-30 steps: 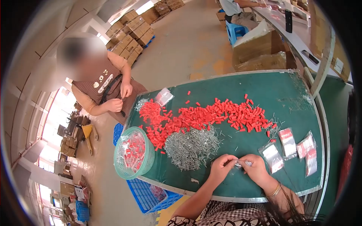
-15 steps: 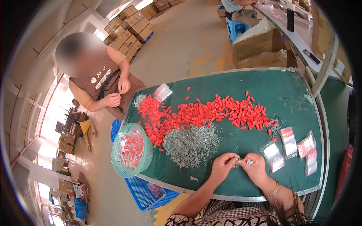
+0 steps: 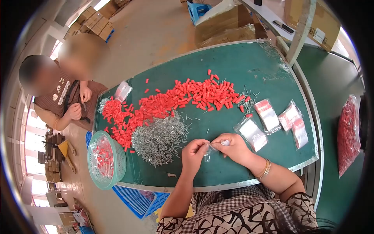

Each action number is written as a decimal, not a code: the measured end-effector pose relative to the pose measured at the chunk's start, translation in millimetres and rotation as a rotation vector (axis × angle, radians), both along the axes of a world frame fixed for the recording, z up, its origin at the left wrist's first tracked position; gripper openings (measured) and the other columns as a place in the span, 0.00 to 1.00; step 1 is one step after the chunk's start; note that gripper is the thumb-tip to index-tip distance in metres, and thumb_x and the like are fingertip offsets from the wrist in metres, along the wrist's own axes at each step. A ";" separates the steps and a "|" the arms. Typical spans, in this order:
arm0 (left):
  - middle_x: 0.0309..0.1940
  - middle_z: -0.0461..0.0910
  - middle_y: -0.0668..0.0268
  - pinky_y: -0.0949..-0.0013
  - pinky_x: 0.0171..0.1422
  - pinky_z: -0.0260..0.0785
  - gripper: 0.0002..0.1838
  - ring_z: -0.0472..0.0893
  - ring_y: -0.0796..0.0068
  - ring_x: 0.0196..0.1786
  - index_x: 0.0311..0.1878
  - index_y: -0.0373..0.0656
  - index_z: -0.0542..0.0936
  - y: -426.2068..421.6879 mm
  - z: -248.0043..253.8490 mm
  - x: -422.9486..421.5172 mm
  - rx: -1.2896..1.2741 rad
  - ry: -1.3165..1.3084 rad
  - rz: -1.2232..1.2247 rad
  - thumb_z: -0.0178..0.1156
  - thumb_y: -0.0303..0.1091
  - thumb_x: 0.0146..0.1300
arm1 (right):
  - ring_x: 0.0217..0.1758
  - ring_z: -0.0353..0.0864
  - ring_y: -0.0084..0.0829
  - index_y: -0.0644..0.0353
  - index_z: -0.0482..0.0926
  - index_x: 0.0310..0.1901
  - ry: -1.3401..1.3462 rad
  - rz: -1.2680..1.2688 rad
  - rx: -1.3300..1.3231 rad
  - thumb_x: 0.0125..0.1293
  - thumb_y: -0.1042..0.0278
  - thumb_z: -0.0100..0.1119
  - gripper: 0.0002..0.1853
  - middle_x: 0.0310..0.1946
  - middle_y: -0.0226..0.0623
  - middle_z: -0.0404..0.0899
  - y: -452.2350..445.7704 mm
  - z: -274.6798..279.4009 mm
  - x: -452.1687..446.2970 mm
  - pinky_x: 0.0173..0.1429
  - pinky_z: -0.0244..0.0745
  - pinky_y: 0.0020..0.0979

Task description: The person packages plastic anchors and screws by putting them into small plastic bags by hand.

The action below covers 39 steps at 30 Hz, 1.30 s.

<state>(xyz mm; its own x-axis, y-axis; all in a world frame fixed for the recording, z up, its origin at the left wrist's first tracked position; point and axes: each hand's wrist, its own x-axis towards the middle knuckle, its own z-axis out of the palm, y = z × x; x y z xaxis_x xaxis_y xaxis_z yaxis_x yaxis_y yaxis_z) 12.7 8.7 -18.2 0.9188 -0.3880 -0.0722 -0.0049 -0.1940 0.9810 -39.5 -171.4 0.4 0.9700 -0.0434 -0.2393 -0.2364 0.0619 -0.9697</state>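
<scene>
Between my two hands, near the front of the green table, hangs a small clear plastic bag [image 3: 208,157]. My left hand [image 3: 193,153] pinches one side of it with thumb and fingertips. My right hand [image 3: 235,148] pinches the other side, and a small white piece [image 3: 225,143] shows in its curled fingers. What is inside the bag is too small to tell. To the left of my hands lies a heap of grey metal screws [image 3: 157,142]. Behind it spreads a long pile of red plastic caps [image 3: 165,99]. Packs of flat clear bags [image 3: 253,133] lie right of my right hand.
A green basket [image 3: 120,165] with filled bags stands at the table's left edge, above a blue crate [image 3: 128,199]. Across the left corner, a co-worker [image 3: 58,91] handles something small. A large bag of red pieces [image 3: 348,134] is at the far right.
The view has turned right, so the table and piles sit further left and higher in the picture. Both hands stay together at the bag, which now shows more clearly below the fingers.
</scene>
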 end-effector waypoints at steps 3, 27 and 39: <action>0.30 0.79 0.72 0.80 0.37 0.68 0.06 0.75 0.87 0.31 0.42 0.36 0.82 -0.8 1.1 0.1 0.005 0.019 0.021 0.63 0.25 0.63 | 0.23 0.76 0.17 0.64 0.85 0.38 0.023 0.019 -0.031 0.64 0.66 0.64 0.09 0.27 0.31 0.81 -0.6 2.6 0.7 0.25 0.73 0.22; 0.34 0.78 0.61 0.59 0.47 0.70 0.22 0.76 0.59 0.39 0.53 0.40 0.79 -5.8 10.8 -7.2 0.470 -0.636 -0.143 0.64 0.22 0.52 | 0.23 0.72 0.17 0.60 0.79 0.47 -0.043 -0.001 -0.071 0.75 0.71 0.47 0.10 0.26 0.27 0.73 0.1 4.2 -2.1 0.27 0.73 0.21; 0.35 0.77 0.64 0.61 0.47 0.68 0.13 0.75 0.62 0.42 0.41 0.41 0.80 -7.6 16.8 -11.2 0.587 -0.696 -0.066 0.68 0.25 0.51 | 0.27 0.78 0.19 0.63 0.80 0.48 -0.021 -0.035 -0.185 0.67 0.71 0.60 0.10 0.34 0.33 0.82 0.3 17.1 -2.8 0.27 0.76 0.24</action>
